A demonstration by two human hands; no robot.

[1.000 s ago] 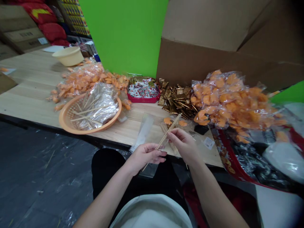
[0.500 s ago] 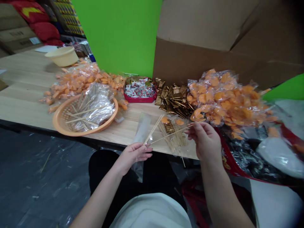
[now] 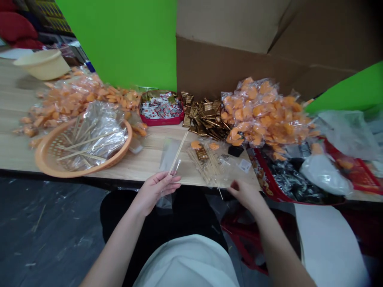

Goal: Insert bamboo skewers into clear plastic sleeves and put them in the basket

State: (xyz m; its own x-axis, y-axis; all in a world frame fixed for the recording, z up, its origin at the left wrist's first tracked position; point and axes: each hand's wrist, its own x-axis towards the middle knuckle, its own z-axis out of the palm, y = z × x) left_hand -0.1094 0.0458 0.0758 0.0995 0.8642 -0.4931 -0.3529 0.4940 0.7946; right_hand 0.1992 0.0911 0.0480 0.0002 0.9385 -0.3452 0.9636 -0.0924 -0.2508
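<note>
Thin wooden sticks (image 3: 178,153), approx. 2 by the look of it, tilt up from a worker's L hand (image 3: 157,189), pinched betw. thumb & fingers just above the near edge of the surface (image 3: 148,157). R hand (image 3: 243,193) hovers at the same edge, fingers curled; can't tell if it holds anything. Step in hand seems to be picking out sticks; next move prob. calls for a steady L pinch & light R fingertips near the stick pile (image 3: 213,165), too jumbled to count. By it: 2 orange discs (image 3: 196,144), 1 gold packet (image 3: 202,153), 1 white label (image 3: 244,165). Behind L hand, 1 clear sleeve (image 3: 165,156). Farther out: 1 red tin (image 3: 161,121) w/ small packets, 1 gold heap (image 3: 206,115), 2 heaps of wrapped orange pcs, i.e. L heap (image 3: 80,89) & R heap (image 3: 266,113), 1 orange basket (image 3: 44,155) w/ more sticks & clear wrap, 1 cream bowl (image 3: 44,65).
</note>
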